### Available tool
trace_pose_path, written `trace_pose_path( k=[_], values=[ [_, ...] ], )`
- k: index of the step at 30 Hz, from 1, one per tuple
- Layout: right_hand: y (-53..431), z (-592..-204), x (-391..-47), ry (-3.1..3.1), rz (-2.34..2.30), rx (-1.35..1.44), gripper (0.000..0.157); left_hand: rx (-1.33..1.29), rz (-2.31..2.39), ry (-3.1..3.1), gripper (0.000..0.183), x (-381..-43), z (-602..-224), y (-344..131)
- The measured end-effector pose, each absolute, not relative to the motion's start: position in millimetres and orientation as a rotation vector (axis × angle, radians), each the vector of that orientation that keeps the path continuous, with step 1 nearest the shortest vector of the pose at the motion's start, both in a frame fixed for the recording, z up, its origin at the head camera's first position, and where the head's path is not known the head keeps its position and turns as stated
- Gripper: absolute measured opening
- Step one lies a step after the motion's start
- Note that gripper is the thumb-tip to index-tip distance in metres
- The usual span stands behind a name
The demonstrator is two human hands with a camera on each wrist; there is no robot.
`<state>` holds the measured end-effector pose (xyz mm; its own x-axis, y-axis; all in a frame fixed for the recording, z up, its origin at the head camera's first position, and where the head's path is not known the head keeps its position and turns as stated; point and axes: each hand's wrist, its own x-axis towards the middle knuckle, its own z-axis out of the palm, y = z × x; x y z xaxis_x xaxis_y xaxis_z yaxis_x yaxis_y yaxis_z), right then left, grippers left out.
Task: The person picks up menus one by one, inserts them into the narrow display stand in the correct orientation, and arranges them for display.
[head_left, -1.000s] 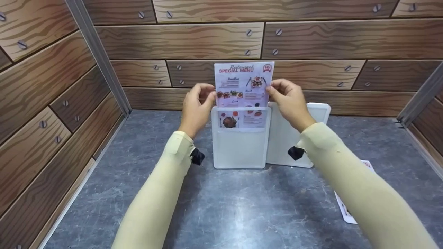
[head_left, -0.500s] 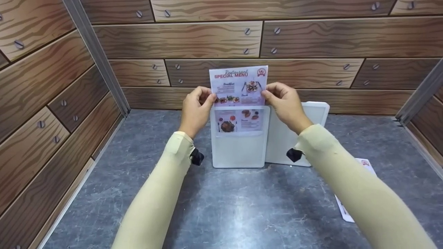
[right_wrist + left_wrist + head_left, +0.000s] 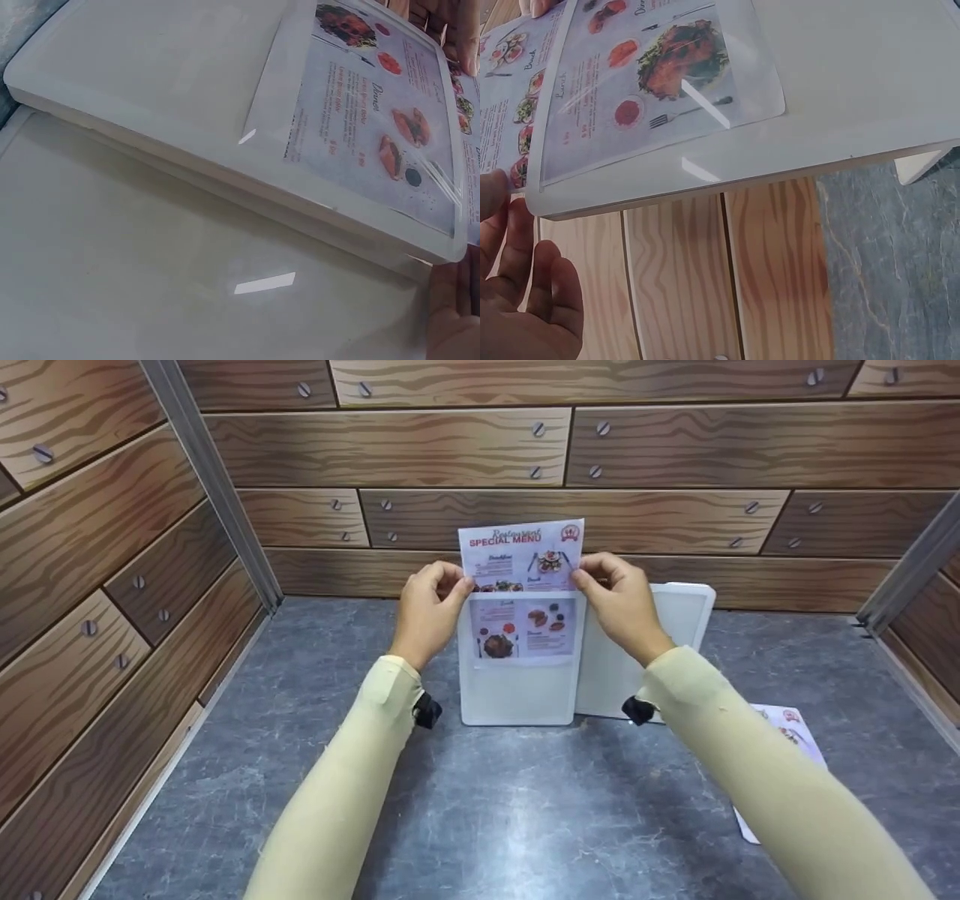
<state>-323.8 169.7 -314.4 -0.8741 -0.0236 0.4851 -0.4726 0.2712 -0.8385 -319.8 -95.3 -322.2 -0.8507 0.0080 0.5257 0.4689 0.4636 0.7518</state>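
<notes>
On my feed, left hand (image 3: 426,611) and right hand (image 3: 622,601) pinch the restaurant menu sheet (image 3: 523,556) by its side edges; the white-rimmed holder (image 3: 517,696), long axis upright, lies between and below them.

The menu sheet (image 3: 519,556) looks like smooth paper, the front holder (image 3: 517,697) glossy plastic, the left sleeve (image 3: 337,780) matt cloth, the tabletop (image 3: 495,810) smooth and faintly shiny, and the wall (image 3: 375,450) wood-grained.

Booth-like workspace: wood-print panels (image 3: 465,446), metal post (image 3: 216,480), marbled tabletop (image 3: 487,825).
</notes>
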Motion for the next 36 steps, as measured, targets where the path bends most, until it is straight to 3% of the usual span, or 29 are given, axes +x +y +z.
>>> trace_pose_path(
  k=[13,21,36],
  values=[
    [168.2,-303.5,-324.1,-2.020,1.648,0.467,0.019,-0.412,-1.397,-2.208,0.017,-317.5,-308.8,-89.1],
    [167.7,-302.3,-326.0,-1.997,1.652,0.462,0.007,-0.396,-1.368,-2.166,0.012,-318.8,-303.8,-86.3],
    [167.1,-317.7,-325.0,-2.059,1.607,0.461,0.014,-0.380,-1.308,-2.226,0.014,-321.0,-316.9,-87.9]
  ],
)
